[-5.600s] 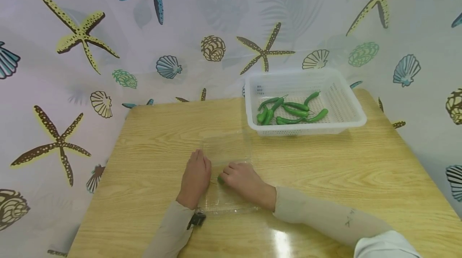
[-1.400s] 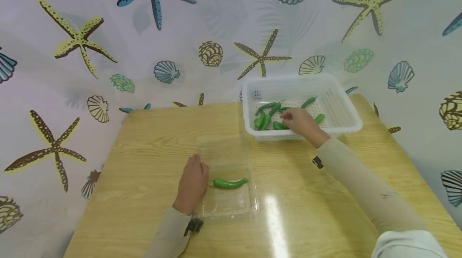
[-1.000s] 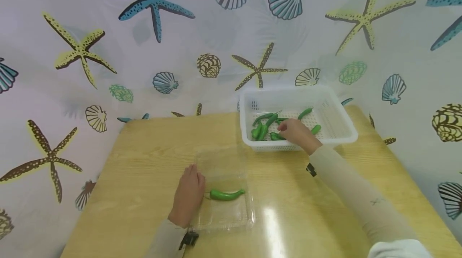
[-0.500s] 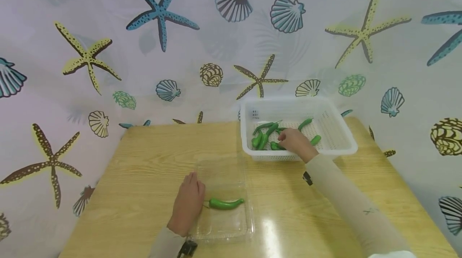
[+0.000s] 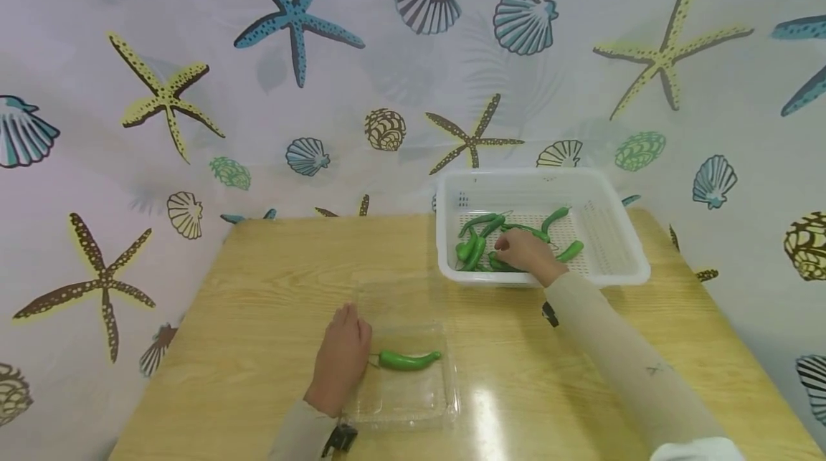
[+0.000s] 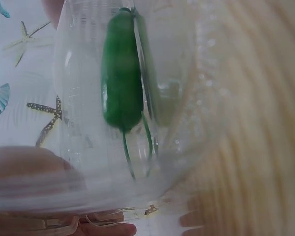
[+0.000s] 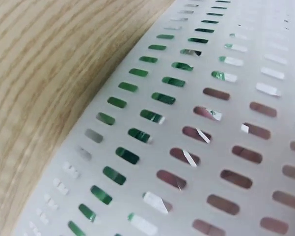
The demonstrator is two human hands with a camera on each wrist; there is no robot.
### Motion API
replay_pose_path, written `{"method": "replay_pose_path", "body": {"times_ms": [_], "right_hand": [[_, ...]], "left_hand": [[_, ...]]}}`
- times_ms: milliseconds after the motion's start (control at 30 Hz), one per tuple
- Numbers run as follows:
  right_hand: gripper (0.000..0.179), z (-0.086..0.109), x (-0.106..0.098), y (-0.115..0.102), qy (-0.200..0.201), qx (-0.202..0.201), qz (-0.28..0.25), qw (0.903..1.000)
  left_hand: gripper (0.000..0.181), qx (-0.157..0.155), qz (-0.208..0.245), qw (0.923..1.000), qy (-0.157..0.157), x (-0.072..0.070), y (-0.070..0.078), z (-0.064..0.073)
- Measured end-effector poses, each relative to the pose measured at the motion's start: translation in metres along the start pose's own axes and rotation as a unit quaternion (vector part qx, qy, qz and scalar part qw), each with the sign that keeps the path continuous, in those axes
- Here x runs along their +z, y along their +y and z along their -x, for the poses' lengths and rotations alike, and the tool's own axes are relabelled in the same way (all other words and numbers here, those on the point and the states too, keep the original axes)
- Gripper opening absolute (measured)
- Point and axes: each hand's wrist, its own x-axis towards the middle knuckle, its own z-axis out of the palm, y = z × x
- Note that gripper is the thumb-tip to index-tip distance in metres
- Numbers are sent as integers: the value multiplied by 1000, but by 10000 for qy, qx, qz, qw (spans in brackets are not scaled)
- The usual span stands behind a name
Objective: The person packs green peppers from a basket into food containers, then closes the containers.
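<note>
In the head view my left hand rests along the left edge of a clear plastic clamshell box, fingers extended. One green chili pepper lies crosswise in the box's near half; the left wrist view shows this chili through the clear wall. My right hand reaches into a white plastic basket, fingertips bent down at a green chili near its front wall. Whether it grips that chili is hidden by the hand. In the right wrist view, slotted basket wall covers most of the hand.
Several other green chilies lie in the basket, mostly left of and behind my right hand. The wooden table meets a curtain printed with starfish and shells. The box's clear lid lies folded back toward the basket.
Earlier my right hand was over the box with a chili; that chili now lies there, and the hand is in the basket. Lately it has shifted slightly left. My left hand stays at the box.
</note>
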Motion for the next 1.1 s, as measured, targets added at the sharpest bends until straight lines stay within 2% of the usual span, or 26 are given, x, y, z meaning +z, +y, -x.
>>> {"method": "replay_pose_path", "body": {"times_ms": [100, 300, 500, 733, 933, 1100], "right_hand": [[29, -1, -4, -1, -129, -64, -103, 9998], [26, -1, -7, 3, -598, 101, -229, 9979], [25, -3, -7, 3, -618, 193, -192, 9977], [28, -9, -5, 9, -843, 108, -93, 9963], [24, -11, -7, 8, -953, 289, 23, 9950], [22, -13, -7, 9, -1036, 269, -11, 9943]], "left_hand": [[50, 24, -2, 10000, 64, -1, 3, -1], [50, 47, -90, 9999, -9, -2, 6, -2], [49, 94, -48, 9999, 84, -6, 7, -1], [51, -107, -24, 9999, -121, -3, 6, -2], [50, 42, 5, 10000, -2, -3, 6, -1], [50, -27, -59, 10000, -44, -4, 6, -1]]}}
